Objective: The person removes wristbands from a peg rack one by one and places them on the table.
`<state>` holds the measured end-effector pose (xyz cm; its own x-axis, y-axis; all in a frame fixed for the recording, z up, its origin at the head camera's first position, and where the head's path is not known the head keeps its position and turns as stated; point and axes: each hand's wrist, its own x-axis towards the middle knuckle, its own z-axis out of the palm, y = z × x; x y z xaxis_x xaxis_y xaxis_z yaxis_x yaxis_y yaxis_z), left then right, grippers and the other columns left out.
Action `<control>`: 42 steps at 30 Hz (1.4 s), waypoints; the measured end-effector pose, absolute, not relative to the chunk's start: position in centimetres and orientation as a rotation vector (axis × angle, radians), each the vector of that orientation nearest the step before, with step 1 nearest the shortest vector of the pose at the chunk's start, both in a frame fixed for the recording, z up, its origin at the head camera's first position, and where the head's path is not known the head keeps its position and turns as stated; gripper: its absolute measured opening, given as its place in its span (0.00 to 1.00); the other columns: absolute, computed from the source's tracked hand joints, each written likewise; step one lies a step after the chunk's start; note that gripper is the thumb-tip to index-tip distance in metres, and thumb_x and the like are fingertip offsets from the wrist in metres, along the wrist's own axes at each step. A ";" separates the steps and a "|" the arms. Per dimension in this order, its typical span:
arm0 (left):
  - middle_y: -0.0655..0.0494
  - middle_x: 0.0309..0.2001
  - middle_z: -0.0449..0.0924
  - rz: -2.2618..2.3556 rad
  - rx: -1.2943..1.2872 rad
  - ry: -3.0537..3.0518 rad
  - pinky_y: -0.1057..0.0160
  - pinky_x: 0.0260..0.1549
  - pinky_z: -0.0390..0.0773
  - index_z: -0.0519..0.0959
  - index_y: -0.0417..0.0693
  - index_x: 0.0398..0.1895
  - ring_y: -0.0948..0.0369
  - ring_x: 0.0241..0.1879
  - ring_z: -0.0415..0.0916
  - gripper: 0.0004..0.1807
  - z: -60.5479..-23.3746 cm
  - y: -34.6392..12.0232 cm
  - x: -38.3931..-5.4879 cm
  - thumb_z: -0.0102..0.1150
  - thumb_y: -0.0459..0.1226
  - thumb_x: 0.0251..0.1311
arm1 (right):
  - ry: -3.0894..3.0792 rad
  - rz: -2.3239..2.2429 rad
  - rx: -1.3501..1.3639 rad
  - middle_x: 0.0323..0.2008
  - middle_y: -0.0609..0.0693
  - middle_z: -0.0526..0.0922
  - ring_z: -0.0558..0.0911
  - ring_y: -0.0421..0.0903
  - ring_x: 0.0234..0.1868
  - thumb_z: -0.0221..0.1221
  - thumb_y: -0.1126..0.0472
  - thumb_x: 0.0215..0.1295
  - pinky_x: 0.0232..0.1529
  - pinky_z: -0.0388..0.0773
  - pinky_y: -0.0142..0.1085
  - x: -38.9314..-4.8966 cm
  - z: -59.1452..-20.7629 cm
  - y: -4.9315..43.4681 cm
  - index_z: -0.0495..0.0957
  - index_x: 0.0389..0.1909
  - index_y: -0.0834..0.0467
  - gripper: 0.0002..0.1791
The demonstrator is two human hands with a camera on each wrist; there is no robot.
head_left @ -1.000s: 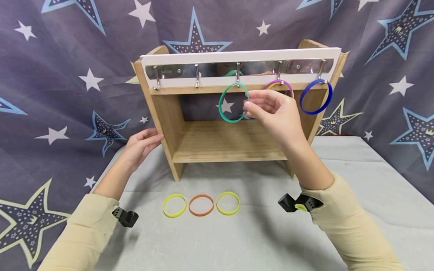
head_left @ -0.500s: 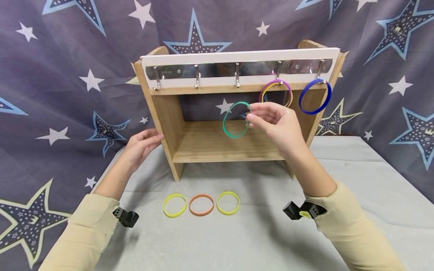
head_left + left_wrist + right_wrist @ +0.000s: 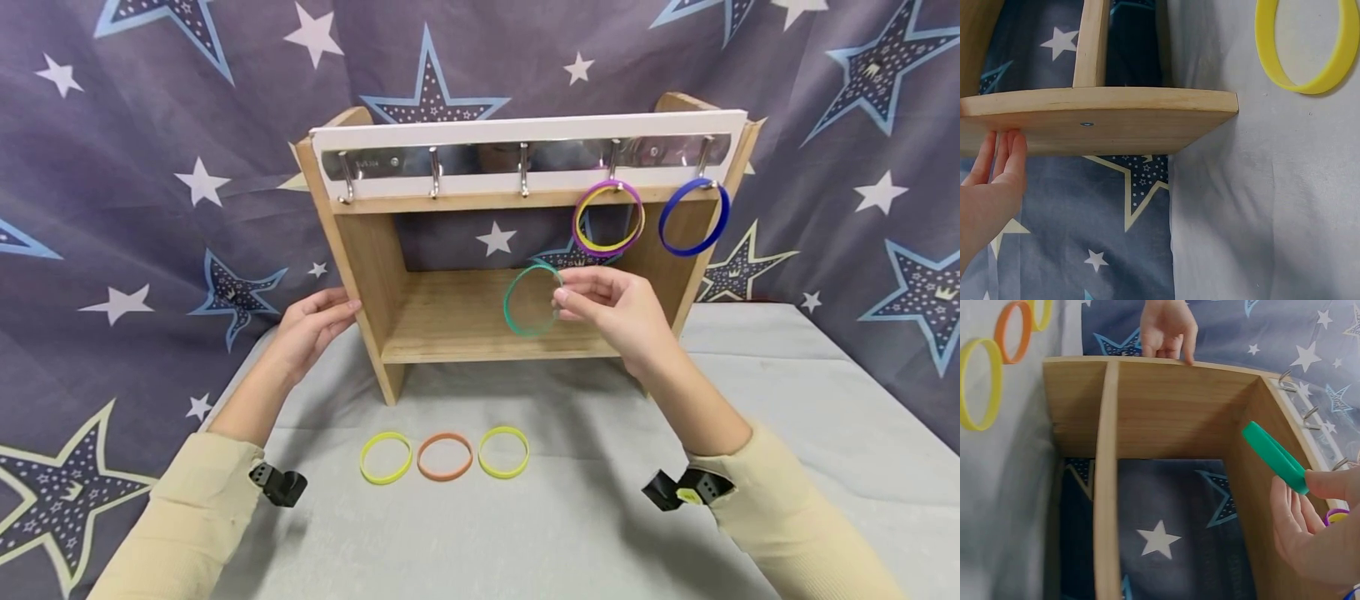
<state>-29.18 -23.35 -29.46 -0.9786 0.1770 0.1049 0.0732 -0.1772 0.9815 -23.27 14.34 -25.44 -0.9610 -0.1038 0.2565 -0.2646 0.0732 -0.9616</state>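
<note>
My right hand [image 3: 621,315] pinches a green wristband [image 3: 507,308] at its right edge, in front of the wooden shelf [image 3: 480,354]. In the right wrist view the green band [image 3: 1275,456] sits between thumb and fingertips, away from the hooks. My left hand [image 3: 313,327] rests with its fingers against the outer left side of the shelf; the left wrist view shows nearly straight fingers [image 3: 1016,156] touching the side panel [image 3: 1129,128]. A purple wristband [image 3: 576,223] and a yellow one [image 3: 602,249] hang together on the fourth hook, a blue wristband [image 3: 723,218] on the rightmost.
A metal hook rail [image 3: 480,160] on a white board spans the shelf's top front. Before the shelf, a yellow band [image 3: 363,465], an orange band [image 3: 422,467] and another yellow band [image 3: 504,476] lie in a row on the grey cloth [image 3: 450,542]. A star-patterned curtain [image 3: 135,200] hangs behind.
My right hand has lowered the green wristband from in front of the middle hook to the level of the shelf board. The left hand has stayed against the shelf's side.
</note>
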 end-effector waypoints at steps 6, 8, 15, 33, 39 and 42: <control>0.61 0.40 0.80 2.340 0.298 1.974 0.77 0.49 0.80 0.76 0.48 0.42 0.71 0.43 0.80 0.07 -29.5 -23.4 -29.2 0.57 0.30 0.63 | -2.258 2.105 0.350 0.28 0.38 0.84 0.85 0.33 0.33 0.60 0.67 0.64 0.42 0.87 0.32 -23.3 -26.8 14.5 0.71 0.55 0.73 0.21; 0.61 0.40 0.80 2.340 0.300 1.974 0.77 0.49 0.80 0.75 0.46 0.43 0.71 0.43 0.80 0.07 -29.6 -23.4 -29.2 0.57 0.30 0.63 | -2.277 2.126 0.339 0.29 0.39 0.84 0.85 0.34 0.33 0.59 0.67 0.64 0.43 0.87 0.33 -23.3 -27.3 14.6 0.71 0.55 0.74 0.21; 0.60 0.40 0.80 2.360 0.320 1.954 0.77 0.49 0.80 0.77 0.47 0.41 0.71 0.42 0.81 0.06 -29.6 -23.4 -29.3 0.57 0.29 0.62 | -2.348 2.179 0.320 0.30 0.40 0.84 0.84 0.34 0.34 0.56 0.68 0.66 0.42 0.87 0.34 -23.3 -28.7 15.0 0.68 0.57 0.77 0.22; 0.60 0.40 0.80 2.365 0.325 1.957 0.77 0.48 0.81 0.77 0.48 0.40 0.71 0.42 0.80 0.07 -29.6 -23.3 -29.3 0.57 0.29 0.62 | -2.516 2.179 0.275 0.30 0.43 0.83 0.84 0.34 0.33 0.54 0.66 0.69 0.40 0.87 0.33 -23.0 -32.9 16.3 0.66 0.57 0.79 0.23; 0.60 0.39 0.80 2.359 0.338 1.969 0.77 0.48 0.80 0.77 0.49 0.39 0.71 0.42 0.80 0.07 -29.7 -23.3 -29.3 0.57 0.29 0.63 | -2.569 2.154 0.283 0.28 0.43 0.84 0.84 0.35 0.31 0.54 0.66 0.69 0.38 0.87 0.34 -22.9 -34.6 16.7 0.69 0.56 0.78 0.21; 0.61 0.40 0.80 2.356 0.333 1.970 0.77 0.48 0.81 0.76 0.48 0.40 0.71 0.42 0.80 0.07 -29.7 -23.4 -29.3 0.57 0.29 0.63 | -2.613 2.133 0.253 0.27 0.44 0.84 0.84 0.36 0.31 0.55 0.65 0.68 0.37 0.88 0.33 -22.7 -35.4 16.8 0.69 0.56 0.78 0.22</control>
